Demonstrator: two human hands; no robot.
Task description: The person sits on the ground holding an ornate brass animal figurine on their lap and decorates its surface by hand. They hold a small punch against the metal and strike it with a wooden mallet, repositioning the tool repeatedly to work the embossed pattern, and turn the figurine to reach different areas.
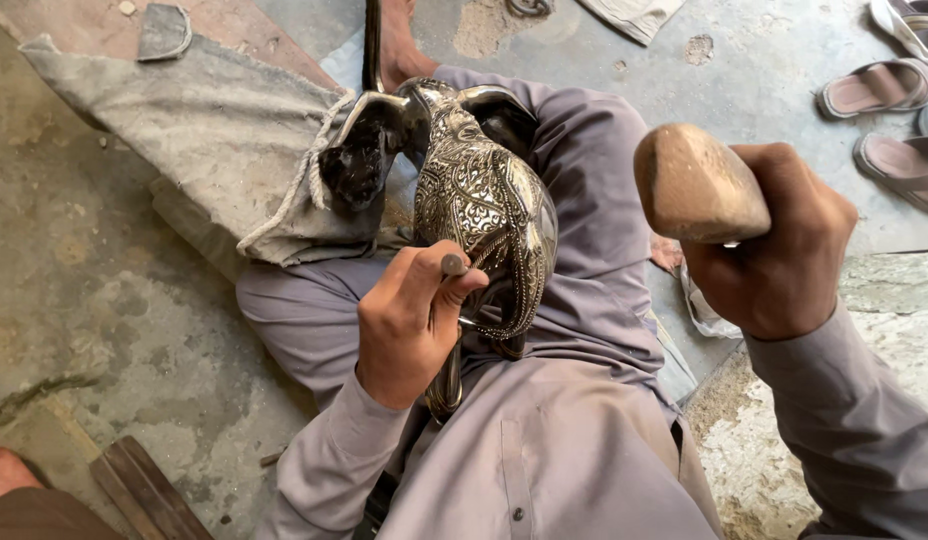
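Observation:
An engraved, shiny metal vessel (484, 200) with dark curved parts rests on my lap, leaning against a grey cloth sack (214, 130). My left hand (409, 320) pinches a small metal punch (452, 264) and holds its tip against the vessel's patterned side. My right hand (779, 250) is raised to the right, gripping a wooden mallet (696, 185) whose rounded head points toward the vessel. The mallet is well apart from the punch.
I sit on a rough concrete floor (104, 310) in grey clothing. Several sandals (889, 90) lie at the upper right. A wooden plank (144, 490) and part of another person lie at the lower left. A stone slab (744, 450) sits at the lower right.

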